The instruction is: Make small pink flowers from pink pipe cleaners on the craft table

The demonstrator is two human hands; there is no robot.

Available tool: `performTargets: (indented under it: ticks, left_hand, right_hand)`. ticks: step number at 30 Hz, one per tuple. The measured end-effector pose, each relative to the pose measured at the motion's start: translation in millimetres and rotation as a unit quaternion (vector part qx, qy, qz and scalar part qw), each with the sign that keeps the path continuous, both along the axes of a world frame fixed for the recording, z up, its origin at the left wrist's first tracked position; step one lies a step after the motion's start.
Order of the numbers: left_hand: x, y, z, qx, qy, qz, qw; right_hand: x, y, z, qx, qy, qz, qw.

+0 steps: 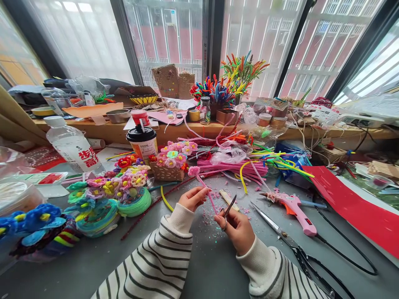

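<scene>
A pink pipe cleaner (213,202) with a fluffy pink tip runs between my two hands over the grey table. My left hand (193,198) pinches its upper part between thumb and fingers. Small scissors (230,205) sit in my right hand (238,229), their blades pointing up and away. The lower end of the pipe cleaner reaches my right thumb and fingers; whether they grip it too is hard to see. Pink fluff and glittery bits lie on the table beneath. A pale flat stick (228,199) lies just behind the scissors.
Large black-handled scissors (282,234) and a pink glue gun (297,211) with a cord lie at the right. Pink pipe cleaners (232,168) are heaped behind. Fuzzy flower pots (134,201), a lidded cup (142,143) and a bottle (73,145) stand left. Red sheet (349,203) lies far right.
</scene>
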State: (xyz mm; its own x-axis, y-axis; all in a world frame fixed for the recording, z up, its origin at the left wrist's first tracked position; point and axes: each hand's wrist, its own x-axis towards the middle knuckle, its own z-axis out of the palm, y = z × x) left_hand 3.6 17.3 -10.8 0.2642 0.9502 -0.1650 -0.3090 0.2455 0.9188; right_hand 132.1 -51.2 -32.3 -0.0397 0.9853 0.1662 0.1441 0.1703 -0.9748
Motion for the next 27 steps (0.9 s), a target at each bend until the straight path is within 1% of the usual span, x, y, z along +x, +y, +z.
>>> performTargets:
  ticks: [2, 5, 9, 13, 15, 21, 27]
  left_hand:
    - [-0.6, 0.9, 1.1, -0.021, -0.03, 0.018, 0.999]
    - [-1.4, 1.7, 3.4, -0.035, -0.053, 0.025, 0.998]
    - [-2.5, 3.4, 3.4, -0.053, -0.086, 0.041, 0.994]
    - [-2.9, 4.1, 1.3, -0.051, -0.095, 0.027, 0.994]
    - [-2.7, 4.0, 1.0, -0.048, -0.097, 0.019, 0.994]
    - [-0.6, 3.0, 0.5, -0.048, -0.09, 0.005, 0.995]
    - [0.9, 1.7, -0.9, -0.026, -0.063, -0.008, 0.998]
  right_hand:
    - [0.2, 0.0, -0.1, 0.0, 0.002, 0.01, 1.0]
    - [-0.4, -0.5, -2.8, 0.007, 0.013, 0.033, 0.999]
    - [-3.7, -2.8, -6.7, 0.025, 0.012, 0.084, 0.996]
    - [-6.7, -6.7, -1.8, 0.03, -0.033, 0.161, 0.986]
    - [-7.1, -8.0, 0.9, 0.022, -0.062, 0.184, 0.981]
    - [-6.9, -9.4, 1.2, 0.012, -0.128, 0.198, 0.972]
    - [-8.1, -11.3, 3.8, 0.011, -0.139, 0.196, 0.971]
